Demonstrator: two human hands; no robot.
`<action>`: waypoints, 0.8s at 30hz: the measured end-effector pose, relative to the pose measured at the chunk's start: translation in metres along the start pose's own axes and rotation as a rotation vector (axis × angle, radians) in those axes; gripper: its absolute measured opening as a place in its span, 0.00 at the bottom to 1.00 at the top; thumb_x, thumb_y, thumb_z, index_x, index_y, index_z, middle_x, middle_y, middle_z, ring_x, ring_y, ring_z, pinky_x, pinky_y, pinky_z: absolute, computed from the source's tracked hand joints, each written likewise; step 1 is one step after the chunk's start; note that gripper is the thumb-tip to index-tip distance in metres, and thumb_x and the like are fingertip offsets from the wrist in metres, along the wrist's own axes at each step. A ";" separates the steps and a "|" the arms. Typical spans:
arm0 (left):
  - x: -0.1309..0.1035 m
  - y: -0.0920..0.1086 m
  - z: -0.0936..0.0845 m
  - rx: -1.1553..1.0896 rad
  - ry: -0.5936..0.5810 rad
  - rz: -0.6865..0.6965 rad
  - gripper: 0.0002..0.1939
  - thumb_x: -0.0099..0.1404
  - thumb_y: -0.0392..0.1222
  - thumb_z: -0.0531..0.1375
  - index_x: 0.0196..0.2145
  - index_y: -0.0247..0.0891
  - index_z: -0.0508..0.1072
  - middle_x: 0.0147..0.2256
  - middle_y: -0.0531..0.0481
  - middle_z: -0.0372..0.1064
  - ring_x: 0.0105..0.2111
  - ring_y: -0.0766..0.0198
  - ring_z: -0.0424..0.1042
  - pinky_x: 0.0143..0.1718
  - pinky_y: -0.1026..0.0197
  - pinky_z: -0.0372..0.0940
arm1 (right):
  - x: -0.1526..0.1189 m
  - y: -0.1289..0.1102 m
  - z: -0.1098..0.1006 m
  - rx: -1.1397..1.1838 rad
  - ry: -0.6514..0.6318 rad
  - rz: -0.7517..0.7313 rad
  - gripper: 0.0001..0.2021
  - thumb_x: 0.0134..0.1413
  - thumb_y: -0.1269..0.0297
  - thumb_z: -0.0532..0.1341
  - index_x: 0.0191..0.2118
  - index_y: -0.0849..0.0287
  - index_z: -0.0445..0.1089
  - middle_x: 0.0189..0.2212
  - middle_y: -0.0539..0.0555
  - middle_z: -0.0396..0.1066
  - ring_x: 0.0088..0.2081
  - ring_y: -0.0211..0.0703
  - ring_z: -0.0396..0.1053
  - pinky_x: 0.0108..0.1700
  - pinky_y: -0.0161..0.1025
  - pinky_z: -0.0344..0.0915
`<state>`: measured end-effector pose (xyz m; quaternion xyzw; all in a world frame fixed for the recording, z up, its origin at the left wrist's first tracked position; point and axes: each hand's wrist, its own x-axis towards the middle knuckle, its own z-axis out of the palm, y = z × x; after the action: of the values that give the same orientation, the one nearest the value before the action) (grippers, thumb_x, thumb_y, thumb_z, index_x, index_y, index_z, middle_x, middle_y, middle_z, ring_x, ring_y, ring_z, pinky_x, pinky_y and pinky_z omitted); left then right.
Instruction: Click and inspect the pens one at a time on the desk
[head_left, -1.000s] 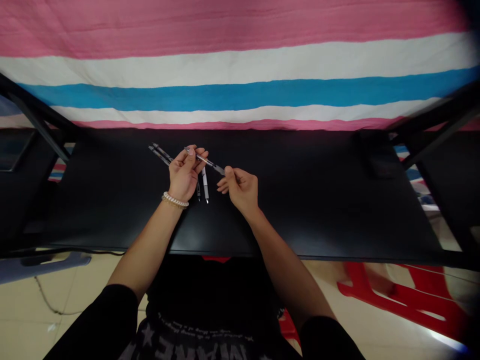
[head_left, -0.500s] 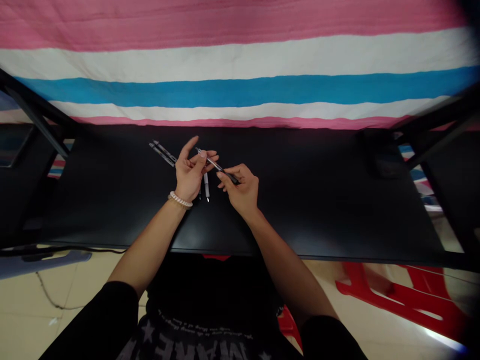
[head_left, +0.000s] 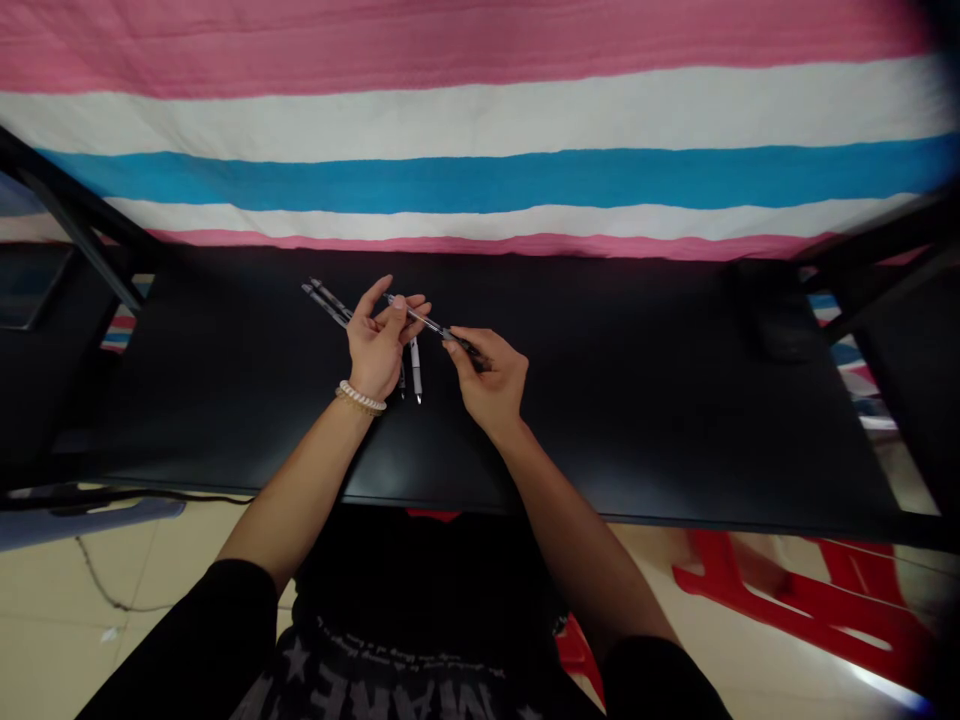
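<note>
A slim pen [head_left: 428,322] with a clear barrel and a dark grip slants between my hands above the desk. My left hand [head_left: 377,345] pinches its upper left end between thumb and fingers, index finger raised. Around the dark lower right end are the thumb and fingers of my right hand [head_left: 491,375]. Under and beside my left hand lie a white pen [head_left: 416,372] and a dark pen [head_left: 403,382], both partly covered by it. Two more clear-and-dark pens [head_left: 326,300] lie side by side, reaching out up and left of that hand.
The black desk [head_left: 637,400] stretches to both sides, with black metal struts [head_left: 82,230] at its ends. A striped cloth [head_left: 480,130] hangs along its back edge. A dark object [head_left: 776,315] sits at the back right; a red plastic stool [head_left: 795,600] stands on the floor.
My right hand has shifted slightly right, and its grip on the pen's dark end looks a little changed. My left hand has barely moved and still pinches the other end.
</note>
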<state>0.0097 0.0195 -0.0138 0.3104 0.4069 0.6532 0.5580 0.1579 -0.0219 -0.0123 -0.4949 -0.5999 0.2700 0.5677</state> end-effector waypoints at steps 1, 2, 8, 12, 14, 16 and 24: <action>0.000 0.000 0.000 0.003 0.001 0.006 0.28 0.59 0.48 0.72 0.55 0.44 0.71 0.39 0.46 0.81 0.42 0.58 0.81 0.47 0.57 0.74 | -0.001 0.000 0.000 -0.002 0.002 0.015 0.06 0.61 0.60 0.66 0.41 0.53 0.79 0.36 0.52 0.79 0.38 0.43 0.79 0.40 0.43 0.79; 0.000 -0.001 0.000 0.006 0.002 0.011 0.28 0.59 0.48 0.72 0.55 0.44 0.71 0.39 0.46 0.81 0.42 0.58 0.81 0.46 0.57 0.74 | -0.001 0.001 0.001 0.014 -0.001 0.040 0.07 0.61 0.59 0.66 0.41 0.53 0.79 0.36 0.52 0.80 0.36 0.43 0.79 0.39 0.42 0.79; 0.001 0.000 -0.001 0.028 -0.001 0.014 0.26 0.59 0.50 0.71 0.53 0.42 0.73 0.39 0.45 0.80 0.42 0.58 0.81 0.46 0.57 0.74 | -0.006 0.003 0.005 0.130 -0.026 0.152 0.13 0.60 0.52 0.65 0.43 0.56 0.77 0.35 0.52 0.80 0.30 0.41 0.80 0.31 0.38 0.78; 0.000 0.000 0.001 0.027 0.022 0.019 0.30 0.58 0.49 0.72 0.55 0.44 0.71 0.38 0.47 0.81 0.39 0.59 0.81 0.43 0.58 0.75 | -0.005 0.002 0.006 0.207 -0.094 0.246 0.15 0.63 0.50 0.61 0.42 0.57 0.74 0.28 0.50 0.77 0.25 0.38 0.77 0.26 0.33 0.75; -0.001 -0.001 0.001 0.023 0.031 0.016 0.31 0.58 0.49 0.72 0.57 0.44 0.70 0.38 0.47 0.81 0.40 0.59 0.81 0.44 0.58 0.75 | -0.004 0.002 0.006 0.233 -0.111 0.278 0.17 0.62 0.48 0.62 0.46 0.56 0.72 0.28 0.50 0.77 0.26 0.38 0.77 0.26 0.33 0.75; 0.000 -0.001 0.001 0.022 0.048 0.010 0.31 0.59 0.49 0.71 0.58 0.45 0.69 0.38 0.47 0.81 0.41 0.58 0.81 0.44 0.58 0.74 | -0.003 0.003 0.006 0.240 -0.099 0.248 0.21 0.55 0.49 0.68 0.50 0.54 0.70 0.35 0.52 0.78 0.32 0.40 0.79 0.31 0.35 0.77; 0.004 0.001 -0.003 0.037 0.103 0.022 0.29 0.60 0.50 0.71 0.57 0.45 0.69 0.39 0.47 0.81 0.42 0.58 0.81 0.45 0.58 0.74 | -0.003 0.007 0.003 0.159 -0.123 0.238 0.19 0.55 0.48 0.67 0.47 0.54 0.76 0.34 0.52 0.78 0.31 0.41 0.79 0.35 0.39 0.79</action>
<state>0.0065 0.0228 -0.0147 0.2911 0.4439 0.6668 0.5230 0.1567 -0.0211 -0.0198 -0.4985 -0.5475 0.4120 0.5311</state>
